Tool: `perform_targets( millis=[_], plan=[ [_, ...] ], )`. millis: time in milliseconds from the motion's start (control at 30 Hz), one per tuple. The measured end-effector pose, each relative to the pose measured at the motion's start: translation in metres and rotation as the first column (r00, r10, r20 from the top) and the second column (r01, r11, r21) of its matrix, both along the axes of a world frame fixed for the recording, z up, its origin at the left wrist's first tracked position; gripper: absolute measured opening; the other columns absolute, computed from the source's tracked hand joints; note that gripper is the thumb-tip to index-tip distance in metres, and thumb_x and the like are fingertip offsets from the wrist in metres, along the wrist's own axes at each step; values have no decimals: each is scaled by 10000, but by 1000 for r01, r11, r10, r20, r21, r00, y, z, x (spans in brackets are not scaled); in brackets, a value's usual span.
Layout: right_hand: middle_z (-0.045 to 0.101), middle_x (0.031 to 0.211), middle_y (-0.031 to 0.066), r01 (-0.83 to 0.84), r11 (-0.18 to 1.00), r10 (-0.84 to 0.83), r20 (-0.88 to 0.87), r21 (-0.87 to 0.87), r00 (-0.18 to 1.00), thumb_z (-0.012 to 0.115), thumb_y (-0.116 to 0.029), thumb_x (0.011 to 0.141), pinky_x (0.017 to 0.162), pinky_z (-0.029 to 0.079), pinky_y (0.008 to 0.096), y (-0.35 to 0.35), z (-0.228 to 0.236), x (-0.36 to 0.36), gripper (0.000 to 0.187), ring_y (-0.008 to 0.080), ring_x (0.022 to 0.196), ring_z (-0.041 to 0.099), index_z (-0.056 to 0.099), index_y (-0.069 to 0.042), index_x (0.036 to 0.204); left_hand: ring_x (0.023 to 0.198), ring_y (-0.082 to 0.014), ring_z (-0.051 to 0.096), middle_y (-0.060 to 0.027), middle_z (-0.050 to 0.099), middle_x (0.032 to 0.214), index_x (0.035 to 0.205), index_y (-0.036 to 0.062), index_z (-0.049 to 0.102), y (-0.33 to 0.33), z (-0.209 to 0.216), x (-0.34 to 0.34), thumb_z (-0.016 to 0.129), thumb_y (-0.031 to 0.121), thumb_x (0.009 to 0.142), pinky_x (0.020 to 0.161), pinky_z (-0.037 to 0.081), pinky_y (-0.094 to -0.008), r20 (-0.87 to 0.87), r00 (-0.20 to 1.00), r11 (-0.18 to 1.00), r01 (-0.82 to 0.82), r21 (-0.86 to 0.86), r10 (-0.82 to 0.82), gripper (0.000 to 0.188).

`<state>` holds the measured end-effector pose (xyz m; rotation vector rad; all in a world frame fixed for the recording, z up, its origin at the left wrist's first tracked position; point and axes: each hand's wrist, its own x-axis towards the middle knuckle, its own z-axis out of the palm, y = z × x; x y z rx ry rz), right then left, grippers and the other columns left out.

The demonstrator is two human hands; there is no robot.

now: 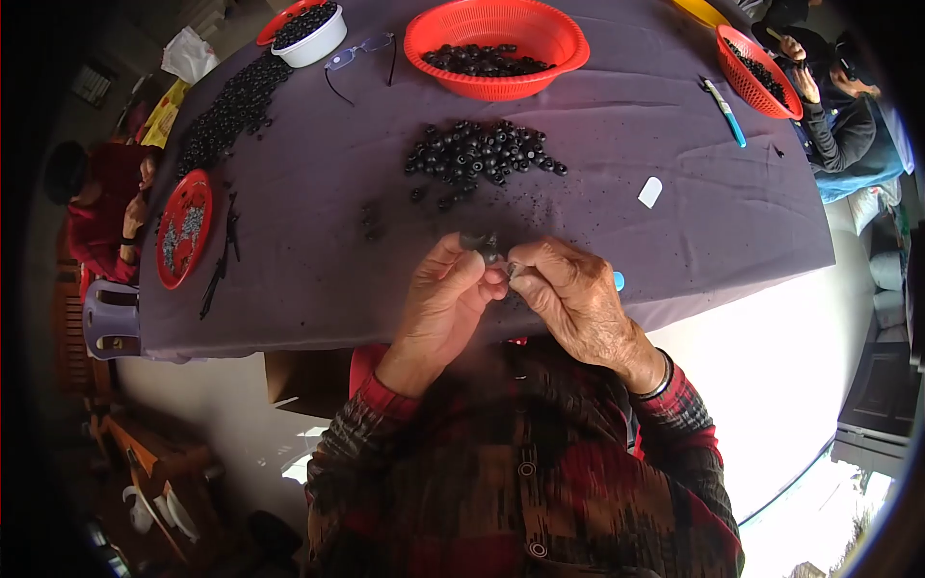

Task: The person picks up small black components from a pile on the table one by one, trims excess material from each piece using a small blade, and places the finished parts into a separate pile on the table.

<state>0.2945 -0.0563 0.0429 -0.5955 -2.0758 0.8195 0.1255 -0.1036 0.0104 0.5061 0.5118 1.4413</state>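
One small dark piece (489, 252) sits between the hands (441, 306) (583, 301).

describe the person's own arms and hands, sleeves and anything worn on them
The left hand and right hand wear no gloves. The left sleeve and right sleeve are long, mottled in black, red and grey-brown, with reddish cuffs. A thin dark band circles the right wrist; none shows on the left.

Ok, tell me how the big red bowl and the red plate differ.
The bowl is deep; the plate is shallow. The bowl looks larger than the plate. The bowl holds black beads, the plate small grey bits. Both are red and stand on the table.
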Motion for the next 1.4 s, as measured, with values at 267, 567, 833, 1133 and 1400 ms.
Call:
perform_targets(
  millis=[267, 567, 833, 1133, 1400],
  plan=[
    [609, 792, 101, 41, 999, -43, 72, 28, 996, 619, -127, 875, 617, 487, 347, 1, -2, 1, 165, 281, 704, 599, 599, -19, 998, 826, -98, 569, -19, 623, 924, 999, 100, 579, -2, -8, 3, 531, 135, 945, 728, 477, -267, 50, 997, 998, 58, -30, -57, 80],
    [591, 768, 121, 26, 1000, -26, 8, -16, 1000, 635, -99, 836, 569, 473, 396, 3, -4, 0, 127, 327, 683, 579, 590, -16, 922, 862, -110, 583, -24, 637, 948, 1028, 84, 582, -2, -11, 3, 517, 132, 949, 754, 482, -281, 75, 993, 996, 89, -1, -89, 113],
    [594, 766, 132, -21, 999, 20, -19, -47, 1000, 612, -92, 862, 574, 481, 391, -1, 3, 0, 108, 329, 688, 591, 588, -5, 920, 822, -95, 572, -11, 652, 901, 1027, 92, 612, -5, -5, 2, 537, 130, 938, 720, 471, -290, 75, 992, 995, 103, -1, -102, 123],
    [597, 763, 133, 19, 992, -20, -4, -124, 1000, 592, -98, 880, 570, 486, 375, 1, -5, -1, 118, 326, 672, 599, 599, 7, 934, 768, -113, 580, -40, 640, 878, 977, 85, 627, -4, -4, 5, 567, 82, 913, 699, 493, -311, -45, 999, 999, 15, -43, -17, 87],
    [597, 750, 131, 83, 992, -70, 138, -95, 988, 569, -138, 920, 631, 481, 329, 12, -7, 8, 166, 232, 686, 622, 595, 17, 973, 763, -104, 524, -16, 629, 884, 941, 105, 629, -2, -10, 8, 570, 96, 913, 697, 451, -287, 6, 998, 995, 68, -72, -68, 66]
  ],
)
